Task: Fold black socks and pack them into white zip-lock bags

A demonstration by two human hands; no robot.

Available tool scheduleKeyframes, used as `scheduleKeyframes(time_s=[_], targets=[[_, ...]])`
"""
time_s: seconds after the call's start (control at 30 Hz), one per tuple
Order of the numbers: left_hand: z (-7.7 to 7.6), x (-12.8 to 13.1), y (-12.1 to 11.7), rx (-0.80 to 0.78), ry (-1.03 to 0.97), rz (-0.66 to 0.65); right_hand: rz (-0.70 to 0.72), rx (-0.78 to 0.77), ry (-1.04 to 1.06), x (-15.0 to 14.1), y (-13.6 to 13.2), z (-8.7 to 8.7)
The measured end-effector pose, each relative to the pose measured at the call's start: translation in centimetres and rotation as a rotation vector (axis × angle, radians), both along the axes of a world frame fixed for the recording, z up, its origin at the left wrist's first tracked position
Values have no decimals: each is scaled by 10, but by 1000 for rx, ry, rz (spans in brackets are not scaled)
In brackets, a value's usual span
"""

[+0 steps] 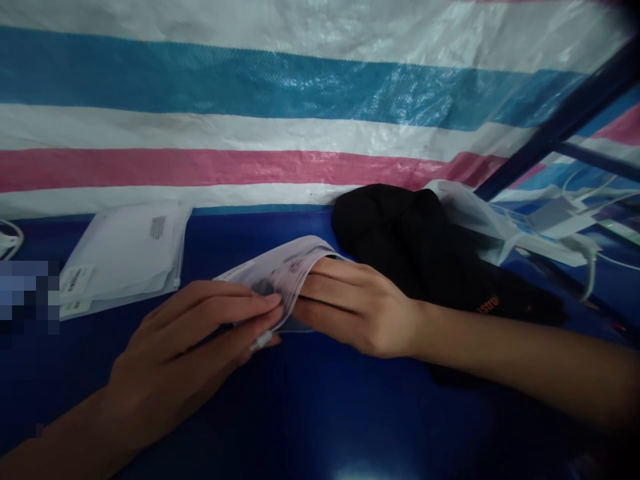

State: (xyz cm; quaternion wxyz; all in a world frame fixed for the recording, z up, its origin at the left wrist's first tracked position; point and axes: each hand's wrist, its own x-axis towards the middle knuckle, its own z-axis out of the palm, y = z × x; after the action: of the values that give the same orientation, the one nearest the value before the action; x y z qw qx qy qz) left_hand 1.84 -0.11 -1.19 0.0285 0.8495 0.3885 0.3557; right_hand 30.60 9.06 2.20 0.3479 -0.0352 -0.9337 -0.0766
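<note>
A translucent zip bag (293,261) is between my hands, above the blue tabletop, its mouth facing right. My left hand (185,340) is closed on the bag, pinching the near edge of the mouth beside the white zip slider (261,341). The fingers of my right hand (367,303) reach into the opening, close together and bent at the knuckles. Their tips are inside the bag, and what they hold, if anything, is hidden. Some dark shape shows faintly through the plastic; I cannot make out its kind.
A stack of flat translucent zip bags (127,250) lies at the left, with printed labels. Behind my right forearm is a bunched black cloth (400,227) with orange lettering. White cables and clear plastic (550,233) sit at the right. A striped tarp (250,87) hangs behind the blue table (345,413).
</note>
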Motion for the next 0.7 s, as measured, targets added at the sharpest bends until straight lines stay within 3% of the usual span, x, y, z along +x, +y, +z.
scheduleKeyframes(time_s=[0.1,0.23,0.53,0.7], targets=[[13,6,-1,32,-50,79,-39,10,44,-1,0,-1],[22,10,1,6,-120,167,18,47,-9,2,-1,-3],[16,9,0,33,-26,32,-128,-105,-317,-3,-5,-7],[12,-1,12,85,-2,4,-77,-47,-226,3,4,-11]])
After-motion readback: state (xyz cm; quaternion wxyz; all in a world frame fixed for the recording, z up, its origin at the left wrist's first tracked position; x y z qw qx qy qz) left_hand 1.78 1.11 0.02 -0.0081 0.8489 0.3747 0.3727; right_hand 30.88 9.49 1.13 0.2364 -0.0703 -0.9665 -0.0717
